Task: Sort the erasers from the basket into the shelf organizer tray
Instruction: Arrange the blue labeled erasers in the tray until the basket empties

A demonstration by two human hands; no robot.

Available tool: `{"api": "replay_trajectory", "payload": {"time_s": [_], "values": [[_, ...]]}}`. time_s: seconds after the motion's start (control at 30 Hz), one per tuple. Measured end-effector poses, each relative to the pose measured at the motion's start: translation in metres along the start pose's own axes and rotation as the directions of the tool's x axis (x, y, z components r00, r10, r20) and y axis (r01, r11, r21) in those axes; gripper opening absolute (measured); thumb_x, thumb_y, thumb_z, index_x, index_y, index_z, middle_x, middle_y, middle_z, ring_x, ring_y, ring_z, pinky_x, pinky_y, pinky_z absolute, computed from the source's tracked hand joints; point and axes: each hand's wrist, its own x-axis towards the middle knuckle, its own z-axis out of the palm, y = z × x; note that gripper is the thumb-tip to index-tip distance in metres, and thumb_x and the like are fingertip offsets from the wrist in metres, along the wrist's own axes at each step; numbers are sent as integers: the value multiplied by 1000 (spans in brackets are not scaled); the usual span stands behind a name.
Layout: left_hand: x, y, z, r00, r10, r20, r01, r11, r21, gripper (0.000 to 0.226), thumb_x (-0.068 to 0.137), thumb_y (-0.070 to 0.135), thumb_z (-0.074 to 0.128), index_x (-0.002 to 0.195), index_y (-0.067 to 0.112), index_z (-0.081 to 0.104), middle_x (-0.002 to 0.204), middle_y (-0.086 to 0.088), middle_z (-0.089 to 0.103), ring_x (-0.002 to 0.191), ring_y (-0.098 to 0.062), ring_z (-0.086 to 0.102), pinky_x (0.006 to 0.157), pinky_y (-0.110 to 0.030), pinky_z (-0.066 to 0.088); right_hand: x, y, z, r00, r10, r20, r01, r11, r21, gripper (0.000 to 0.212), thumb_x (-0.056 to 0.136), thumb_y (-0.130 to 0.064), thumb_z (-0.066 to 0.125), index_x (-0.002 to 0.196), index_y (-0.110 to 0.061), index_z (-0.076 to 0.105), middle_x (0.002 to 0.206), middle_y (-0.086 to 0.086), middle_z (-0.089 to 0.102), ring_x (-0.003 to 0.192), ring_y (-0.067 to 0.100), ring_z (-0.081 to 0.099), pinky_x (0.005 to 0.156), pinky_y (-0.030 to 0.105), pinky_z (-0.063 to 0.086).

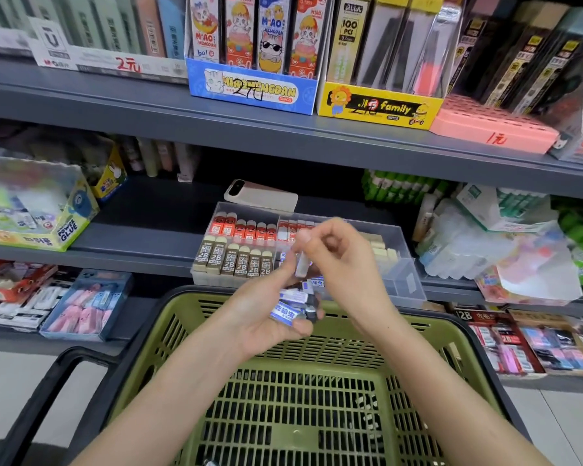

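The right hand [337, 264] pinches a single pale eraser [302, 265] between thumb and fingertips, its long axis nearly upright, the lower end hanging toward the left hand [270, 317]. That left hand lies palm up and cupped around a small heap of blue-and-white wrapped erasers [292, 306], which point in mixed directions. Both hands hover above the far rim of an olive green basket [317, 398] with a black handle; its slotted floor shows mostly bare. Just beyond, on a dark grey shelf [142, 240], sits a clear organizer tray [408, 280]. Its left compartments hold a back row of red-sleeved erasers [243, 228] and a front row of brown 2B erasers [236, 262], all lying with long axes running front to back; cream erasers [381, 247] lie in the right part. A phone [261, 195] lies behind the tray. The surrounding shelves carry boxed stationery.
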Motion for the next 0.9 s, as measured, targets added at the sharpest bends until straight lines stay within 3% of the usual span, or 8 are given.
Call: {"api": "replay_trajectory", "payload": {"time_s": [0.1, 0.17, 0.3, 0.4, 0.57, 0.67, 0.77, 0.9], "values": [[2, 0, 3, 997, -56, 50, 61, 994, -90, 54, 86, 47, 48, 104, 2, 71, 68, -13, 57, 55, -23, 56, 35, -18, 35, 12, -1, -21, 1000, 18, 0, -18, 990, 141, 36, 85, -45, 53, 84, -9, 47, 70, 7, 70, 63, 25, 66, 50, 33, 53], [1, 3, -6, 997, -50, 66, 60, 986, -155, 50, 85, 42, 51, 103, 0, 72, 70, -14, 59, 59, -21, 57, 36, -19, 37, 23, 3, -38, 997, 65, 29, -65, 998, 20, 35, 89, -42, 54, 83, -8, 49, 66, 7, 68, 51, 29, 60, 42, 28, 44], [-7, 8, -33, 1000, 5, -5, -6, 976, -215, 44, 79, 33, 53, 98, -2, 73, 73, -15, 60, 61, -21, 57, 36, -20, 38, 43, 20, -59, 950, 249, 189, -172, 921, -350, 21, 83, -27, 70, 72, -9, 70, 57, -3, 61, 44, 3, 45, 46, 18, 36], [-13, 11, -48, 997, 47, -53, -57, 974, -221, 43, 79, 31, 53, 98, -1, 73, 74, -15, 61, 61, -21, 57, 36, -21, 38, 50, 26, -58, 861, 399, 317, -190, 828, -527, 14, 80, -18, 73, 89, -8, 76, 79, -2, 70, 57, -1, 52, 51, 13, 42], [-17, 14, -60, 992, 89, -90, -106, 972, -211, 40, 80, 30, 55, 99, 0, 73, 76, -16, 60, 62, -21, 58, 38, -21, 38, 58, 26, -50, 811, 497, 308, -157, 693, -704, 22, 94, -16, 53, 105, -8, 70, 106, -3, 66, 66, -1, 52, 58, 14, 41], [-14, 13, -59, 991, 102, -91, -120, 966, -227, 40, 80, 30, 55, 98, -1, 73, 77, -16, 60, 61, -23, 58, 38, -21, 38, 59, 25, -49, 844, 450, 292, -135, 704, -697, 29, 86, -1, 56, 111, -8, 67, 97, -3, 65, 71, 5, 59, 63, 11, 46], [-9, 12, -55, 991, 112, -71, -125, 965, -229, 39, 80, 30, 55, 96, -1, 74, 78, -16, 61, 61, -24, 58, 39, -21, 38, 57, 25, -46, 884, 380, 273, -175, 809, -561, 35, 72, 10, 69, 106, -1, 67, 81, 3, 69, 69, 11, 64, 76, 27, 55], [-4, 10, -52, 991, 128, -44, -135, 968, -211, 38, 80, 30, 57, 96, -1, 73, 79, -16, 59, 63, -24, 58, 39, -22, 38, 55, 31, -34, 915, 294, 277, -19, 716, -698, 23, 65, -7, 80, 78, -23, 70, 66, -18, 65, 60, -14, 58, 63, 5, 43]]}}
